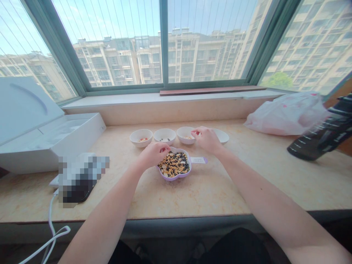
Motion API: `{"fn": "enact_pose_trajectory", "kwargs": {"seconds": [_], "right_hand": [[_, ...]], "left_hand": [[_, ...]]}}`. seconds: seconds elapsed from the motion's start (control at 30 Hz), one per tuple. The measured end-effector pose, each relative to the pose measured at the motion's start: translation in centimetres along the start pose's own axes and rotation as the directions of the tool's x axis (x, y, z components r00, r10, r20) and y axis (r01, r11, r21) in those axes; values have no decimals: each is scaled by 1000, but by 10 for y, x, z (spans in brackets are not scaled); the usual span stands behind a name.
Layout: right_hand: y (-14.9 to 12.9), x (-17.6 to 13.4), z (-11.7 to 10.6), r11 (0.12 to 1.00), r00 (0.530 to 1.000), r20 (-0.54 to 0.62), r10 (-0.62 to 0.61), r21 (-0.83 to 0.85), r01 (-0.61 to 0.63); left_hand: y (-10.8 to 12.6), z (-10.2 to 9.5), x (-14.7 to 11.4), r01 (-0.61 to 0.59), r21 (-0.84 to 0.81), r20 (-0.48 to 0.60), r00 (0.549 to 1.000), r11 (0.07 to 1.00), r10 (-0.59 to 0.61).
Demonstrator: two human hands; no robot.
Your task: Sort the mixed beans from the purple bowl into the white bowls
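A purple-rimmed dish [176,165] holds a mix of yellow kernels, black beans and a few pale flat seeds. My left hand [154,154] hovers at its upper left edge, thumb and fingertips pinched together. Behind the dish runs a row of several small white bowls. Over the right rim of one bowl [183,136], which has some pale yellowish pieces inside, my right hand [206,138] is also pinched. Whatever either pinch holds is too small to see. Reddish and pale bits lie in the leftmost bowl [140,138], a few dark beans in its neighbour [165,137]. The rightmost bowl [221,136] is partly hidden by my right hand.
On the left stand an open white box [52,143] and a blurred-out dark device [79,183] with a white cable [51,216]. A white plastic bag [286,113] and a black bottle [316,132] are at the right. The window sill [126,99] borders the back.
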State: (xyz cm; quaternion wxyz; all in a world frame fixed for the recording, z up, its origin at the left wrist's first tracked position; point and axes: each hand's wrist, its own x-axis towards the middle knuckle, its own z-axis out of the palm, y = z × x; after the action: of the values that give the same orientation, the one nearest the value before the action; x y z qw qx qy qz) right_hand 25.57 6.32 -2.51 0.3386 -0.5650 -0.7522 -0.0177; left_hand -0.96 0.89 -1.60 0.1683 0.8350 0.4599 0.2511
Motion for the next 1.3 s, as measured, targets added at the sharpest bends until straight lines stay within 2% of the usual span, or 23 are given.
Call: {"fn": "enact_pose_trajectory", "kwargs": {"seconds": [0.2,0.4,0.6,0.73,1.07,1.3], "right_hand": [[7,-2,6,998,996,89,3,-69,3],[-1,-3,3,999,998,68,9,-38,-7],[-16,-6,1,999,997,59,-45,28,43],[-25,-10,1,994,994,69,-79,84,73],[-36,-14,0,989,989,113,-95,120,81],[-36,-14,2,989,986,120,-113,111,100]], "left_hand": [[-2,0,0,-41,36,56,998,999,39],[-4,-1,0,-85,48,113,990,995,79],[0,-5,-3,-166,67,209,966,984,149],[2,-5,-3,-168,125,255,958,978,132],[1,1,1,-210,247,282,950,946,138],[-3,3,3,-234,235,259,951,943,171]]}}
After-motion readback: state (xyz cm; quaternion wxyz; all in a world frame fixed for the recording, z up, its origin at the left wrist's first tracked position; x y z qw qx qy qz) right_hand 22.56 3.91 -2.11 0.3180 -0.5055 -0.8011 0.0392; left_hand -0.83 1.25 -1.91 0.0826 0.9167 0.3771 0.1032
